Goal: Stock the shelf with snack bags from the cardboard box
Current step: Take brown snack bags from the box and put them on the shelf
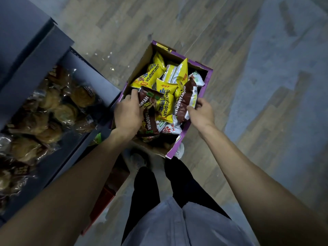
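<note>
Obs., head view. Cardboard box (208,80) is on the floor, flaps open, part-filled with a loose heap of yellow bags (150,75) and brown ones. Both hands are inside its near half.

Left hand (126,112): seen from the back, fingers (132,95) curled over the left edge of brown bag A (148,101). It reads as a grasp, but the fingertips are hidden under the film, so I cannot tell how firm it is.

Right hand (202,113): thumb and fingers (200,103) pinch the near, pale end of brown bag B (186,96).

Key relation: both bags lie with the long axis running away from the fingers, toward the far wall of the box. Each is held at or near its near end, so the free length should hang down once lifted. Bag A is just right of the left fingers, touching the yellow bags. Bag B is just left of the right fingers.

Shelf (35,55) is left of the left fingers and above the box, and already holds clear-wrapped pastries (49,107). The left hand is nearer it; the right must cross over the box to reach it.

Judgement: pick in progress, nothing from this grab shelved yet. Next move is lift, then swing left — risk of dragging out neighbouring bags.
</note>
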Tool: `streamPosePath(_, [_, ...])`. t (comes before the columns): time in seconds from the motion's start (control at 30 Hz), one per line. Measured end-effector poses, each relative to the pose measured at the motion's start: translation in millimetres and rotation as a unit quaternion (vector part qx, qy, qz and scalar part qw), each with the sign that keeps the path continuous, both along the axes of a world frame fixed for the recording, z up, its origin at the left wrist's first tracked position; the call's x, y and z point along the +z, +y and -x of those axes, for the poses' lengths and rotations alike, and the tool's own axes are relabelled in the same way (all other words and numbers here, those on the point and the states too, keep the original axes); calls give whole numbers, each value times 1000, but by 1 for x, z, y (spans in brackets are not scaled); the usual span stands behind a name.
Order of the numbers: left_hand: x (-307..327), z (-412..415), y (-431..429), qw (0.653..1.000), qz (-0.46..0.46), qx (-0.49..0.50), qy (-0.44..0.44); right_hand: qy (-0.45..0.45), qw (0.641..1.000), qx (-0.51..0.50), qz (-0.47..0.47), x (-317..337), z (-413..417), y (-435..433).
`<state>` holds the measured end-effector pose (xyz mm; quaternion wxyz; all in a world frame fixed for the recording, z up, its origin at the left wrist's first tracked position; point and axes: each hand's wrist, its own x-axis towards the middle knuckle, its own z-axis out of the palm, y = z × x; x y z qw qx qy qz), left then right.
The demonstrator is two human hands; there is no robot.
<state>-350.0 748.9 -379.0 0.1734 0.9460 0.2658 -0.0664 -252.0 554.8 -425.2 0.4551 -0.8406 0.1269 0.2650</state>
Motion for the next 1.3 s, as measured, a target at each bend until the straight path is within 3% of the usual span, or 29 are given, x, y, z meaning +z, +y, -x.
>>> streamPosePath(0.13, [14, 10, -5, 989, 135, 63, 3, -10, 995, -18, -94, 17, 3, 3])
streamPosePath(0.23, [7, 15, -7, 969, 212, 121, 39, 44, 989, -9, -140, 15, 6, 5])
streamPosePath(0.33, [-12, 21, -8, 948, 263, 155, 88, 117, 987, 4, -113, -2, 14, 8])
streamPosePath(0.4, [-23, 25, -11, 942, 273, 164, 108, 89, 995, 19, -43, -17, 15, 11])
streamPosePath(0.5, [-34, 29, -17, 951, 246, 170, 79, -3, 997, 22, 79, -26, 12, 9])
streamPosePath(0.57, [-33, 31, -22, 971, 163, 163, 59, -55, 989, 35, 129, -17, 11, 7])
streamPosePath(0.63, [-28, 31, -28, 988, 44, 130, 68, -116, 981, 64, 139, -7, 15, 8])
streamPosePath(0.7, [-27, 31, -35, 993, -12, 97, 71, -159, 975, 87, 125, 4, 25, 11])
streamPosePath(0.83, [-28, 27, -46, 992, 27, 95, 85, -157, 963, 195, 100, 9, 52, 19])
streamPosePath(1.03, [-34, 30, -51, 991, 70, 57, 101, -87, 917, 330, 205, -9, 57, 25])
streamPosePath(1.17, [-38, 32, -49, 986, 104, 72, 107, -35, 911, 334, 240, -13, 45, 27])
streamPosePath(1.3, [-34, 24, -45, 983, 102, 65, 142, -78, 904, 325, 267, -10, 45, 31])
